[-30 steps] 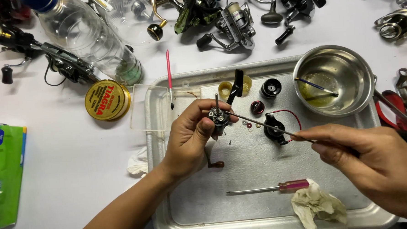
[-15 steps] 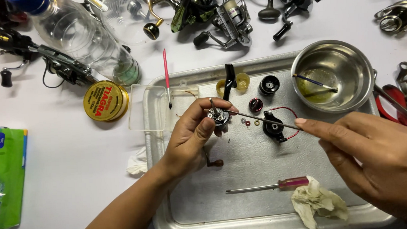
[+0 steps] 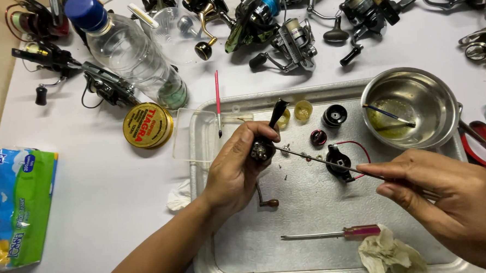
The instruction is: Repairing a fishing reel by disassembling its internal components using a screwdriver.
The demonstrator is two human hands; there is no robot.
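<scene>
Near the frame's centre, over the tray, the left hand is clamping a small reel body. The right hand, lower right, is pinching a thin rod whose long axis is running up-left, tip meeting the reel.

Reel body mostly hidden inside left hand. Right hand cut by right edge, covers rod rear end. Tiny parts on tray too small to identify. Top-row reels cropped.
</scene>
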